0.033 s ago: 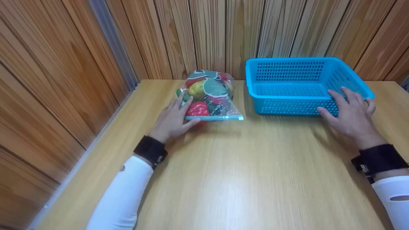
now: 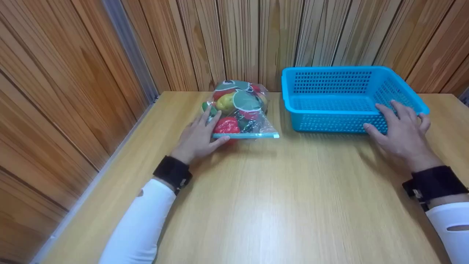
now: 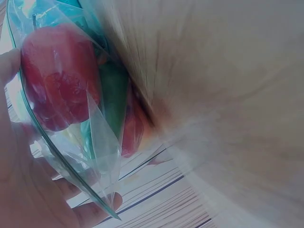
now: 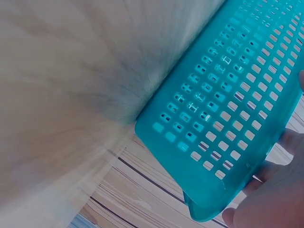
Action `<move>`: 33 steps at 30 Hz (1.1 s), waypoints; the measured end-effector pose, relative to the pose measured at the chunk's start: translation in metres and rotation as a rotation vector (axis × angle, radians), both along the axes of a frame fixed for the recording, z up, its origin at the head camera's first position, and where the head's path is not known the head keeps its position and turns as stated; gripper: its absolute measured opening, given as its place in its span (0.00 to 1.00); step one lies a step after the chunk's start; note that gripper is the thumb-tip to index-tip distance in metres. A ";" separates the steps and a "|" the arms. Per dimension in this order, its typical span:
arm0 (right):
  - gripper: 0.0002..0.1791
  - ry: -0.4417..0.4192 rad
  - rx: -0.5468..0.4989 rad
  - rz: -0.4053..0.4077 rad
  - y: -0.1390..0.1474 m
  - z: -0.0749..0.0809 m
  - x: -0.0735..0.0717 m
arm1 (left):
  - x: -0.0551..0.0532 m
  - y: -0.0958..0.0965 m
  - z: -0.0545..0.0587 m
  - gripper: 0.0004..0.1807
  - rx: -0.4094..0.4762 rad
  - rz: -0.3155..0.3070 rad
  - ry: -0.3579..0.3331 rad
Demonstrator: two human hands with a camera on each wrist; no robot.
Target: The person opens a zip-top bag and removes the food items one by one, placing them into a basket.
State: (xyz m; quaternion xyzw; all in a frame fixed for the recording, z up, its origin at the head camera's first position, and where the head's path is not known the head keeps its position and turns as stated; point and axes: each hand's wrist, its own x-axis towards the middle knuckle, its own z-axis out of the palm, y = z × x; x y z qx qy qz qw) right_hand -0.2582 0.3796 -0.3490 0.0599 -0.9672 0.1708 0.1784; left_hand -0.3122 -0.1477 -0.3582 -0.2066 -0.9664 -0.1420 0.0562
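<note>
A clear zip bag (image 2: 269, 126) of play fruit and vegetables lies toward the back of the table. A red bell pepper (image 3: 61, 78) shows through it in the left wrist view, beside a long green piece (image 3: 112, 92). A yellow piece (image 2: 225, 102) sits farther back in the bag. My left hand (image 2: 198, 135) rests along the bag's left side, fingers extended, thumb at the pale blue zip strip (image 2: 253, 135). To the right stands a blue perforated basket (image 2: 329, 123). My right hand (image 2: 405, 134) rests at its near right rim, fingers spread over the edge, thumb by the outer wall.
The wooden table (image 2: 263, 198) extends in front of both things. Wood-panelled walls rise behind it (image 2: 242, 44) and on the left (image 2: 66, 91). Basket and bag stand side by side near the back wall, with a narrow gap between them.
</note>
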 end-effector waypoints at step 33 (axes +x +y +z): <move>0.40 0.154 0.122 0.144 -0.056 0.004 0.007 | 0.010 0.022 0.007 0.05 -0.099 -0.359 0.625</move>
